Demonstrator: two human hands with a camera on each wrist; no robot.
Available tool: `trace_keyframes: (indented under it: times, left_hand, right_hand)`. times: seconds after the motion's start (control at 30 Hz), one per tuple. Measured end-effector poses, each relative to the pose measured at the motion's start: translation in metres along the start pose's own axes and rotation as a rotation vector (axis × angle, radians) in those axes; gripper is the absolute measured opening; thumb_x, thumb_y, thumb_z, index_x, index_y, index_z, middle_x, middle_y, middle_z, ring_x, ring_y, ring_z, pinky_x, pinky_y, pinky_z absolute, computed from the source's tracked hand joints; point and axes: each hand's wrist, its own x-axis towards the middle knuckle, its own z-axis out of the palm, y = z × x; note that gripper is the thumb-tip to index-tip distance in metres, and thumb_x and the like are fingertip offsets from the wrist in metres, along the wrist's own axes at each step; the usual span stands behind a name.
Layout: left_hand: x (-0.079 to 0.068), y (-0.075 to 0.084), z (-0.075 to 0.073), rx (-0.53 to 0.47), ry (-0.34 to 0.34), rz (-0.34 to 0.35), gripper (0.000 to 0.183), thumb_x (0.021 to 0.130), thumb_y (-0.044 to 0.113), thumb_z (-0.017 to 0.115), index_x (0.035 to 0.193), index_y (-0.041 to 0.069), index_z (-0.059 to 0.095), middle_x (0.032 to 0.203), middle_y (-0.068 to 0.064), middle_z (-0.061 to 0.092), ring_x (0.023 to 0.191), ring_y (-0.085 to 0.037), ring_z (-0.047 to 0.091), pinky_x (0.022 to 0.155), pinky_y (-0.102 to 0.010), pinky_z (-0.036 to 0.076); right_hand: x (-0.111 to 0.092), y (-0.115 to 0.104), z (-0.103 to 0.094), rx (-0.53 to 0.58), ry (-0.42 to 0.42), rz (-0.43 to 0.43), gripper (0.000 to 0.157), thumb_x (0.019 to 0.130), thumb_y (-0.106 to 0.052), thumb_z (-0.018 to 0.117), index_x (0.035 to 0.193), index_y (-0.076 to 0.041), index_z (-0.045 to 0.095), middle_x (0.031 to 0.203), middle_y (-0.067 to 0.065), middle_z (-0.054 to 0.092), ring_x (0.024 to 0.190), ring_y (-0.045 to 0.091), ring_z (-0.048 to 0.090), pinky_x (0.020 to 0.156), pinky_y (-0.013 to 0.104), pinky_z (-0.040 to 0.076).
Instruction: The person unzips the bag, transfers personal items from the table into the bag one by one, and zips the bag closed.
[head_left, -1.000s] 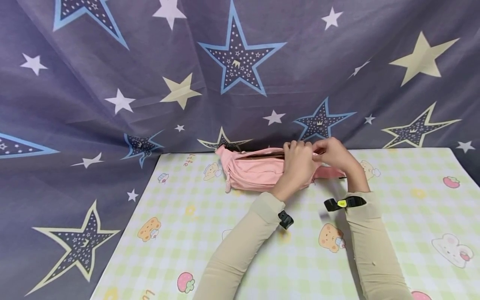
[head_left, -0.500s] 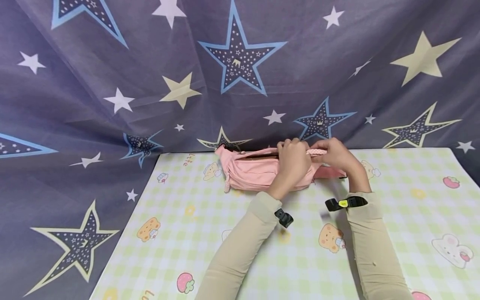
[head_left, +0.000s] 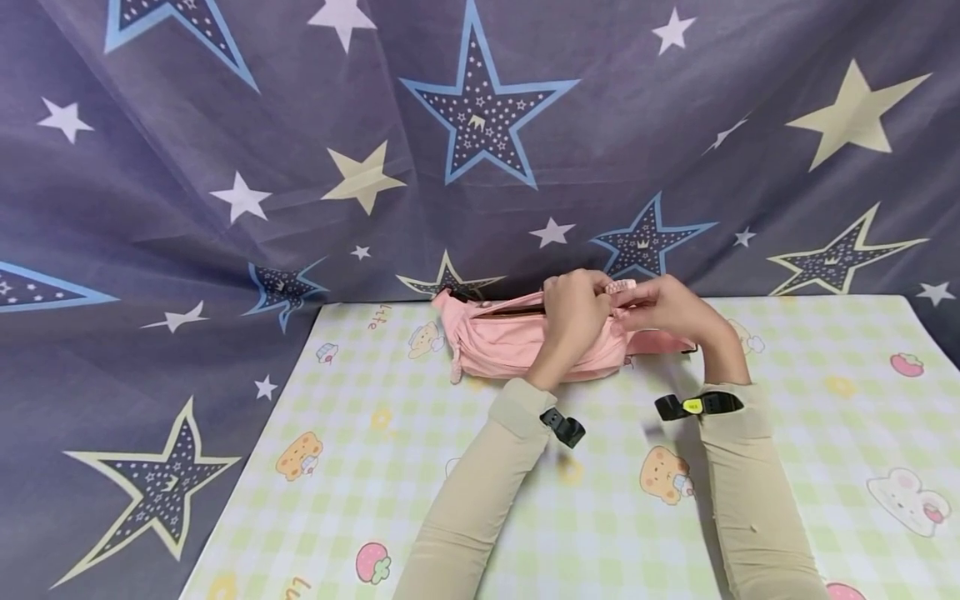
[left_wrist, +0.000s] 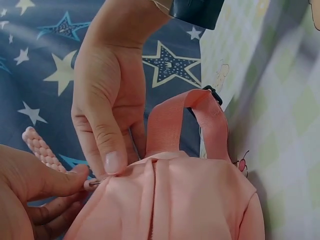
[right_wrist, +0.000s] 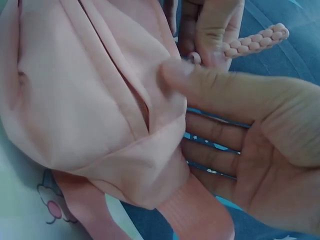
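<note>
A pink waist bag lies at the far edge of the table, its top zipper opening partly showing as a dark slit in the head view. My left hand is over the bag's top and pinches its zipper pull between thumb and finger. A braided pink cord hangs off that pull and sticks out past the fingers. At the bag's right end, my right hand grips the fabric, thumb on the near side and fingers behind. A pink strap loops out below that end.
A dark star-print curtain hangs directly behind the bag. The table wears a green-and-white checked cloth with cartoon prints. Another braided pull dangles at the bag's left end. A black buckle sits on the strap.
My left hand has shifted left along the bag's top. The braided cord, hidden a second ago, now shows between the hands. My right hand stays near the bag's right end.
</note>
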Motion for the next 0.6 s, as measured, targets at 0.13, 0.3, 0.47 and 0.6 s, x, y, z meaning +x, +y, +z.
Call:
trace_keyframes:
  times: [0.13,0.3,0.47,0.6]
  left_hand:
    - [0.001,-0.002,0.001,-0.036,0.022,0.010,0.016,0.077,0.012,0.069,0.083,0.025,0.076,0.073,0.015,0.070,0.076,-0.008,0.065,0.084,-0.030,0.045]
    - [0.003,-0.005,0.001,-0.054,0.017,0.026,0.015,0.077,0.011,0.070,0.082,0.024,0.076,0.072,0.014,0.070,0.073,-0.007,0.064,0.080,-0.029,0.048]
    - [0.004,-0.006,-0.003,-0.070,-0.003,0.033,0.015,0.076,0.010,0.070,0.080,0.023,0.075,0.071,0.013,0.069,0.066,-0.008,0.062,0.065,-0.026,0.048]
    - [0.002,-0.007,-0.008,-0.078,-0.045,-0.001,0.007,0.076,0.015,0.073,0.076,0.021,0.073,0.068,0.011,0.066,0.062,-0.009,0.060,0.055,-0.024,0.047]
  right_hand:
    - [0.002,-0.004,0.004,0.008,0.055,0.032,0.028,0.075,-0.010,0.079,0.100,0.001,0.072,0.097,0.016,0.071,0.079,0.011,0.066,0.065,0.021,0.057]
    - [0.005,-0.007,0.008,-0.018,0.124,0.043,0.020,0.076,-0.004,0.076,0.095,0.003,0.073,0.093,0.019,0.071,0.074,0.007,0.065,0.060,0.022,0.056]
    - [0.009,-0.008,0.010,-0.059,0.141,0.048,0.016,0.078,0.001,0.073,0.093,0.005,0.072,0.092,0.021,0.070,0.071,0.006,0.065,0.059,0.023,0.057]
    - [0.009,-0.008,0.011,-0.068,0.160,0.071,0.013,0.078,0.001,0.072,0.091,0.004,0.073,0.091,0.020,0.071,0.069,0.007,0.064,0.056,0.022,0.056]
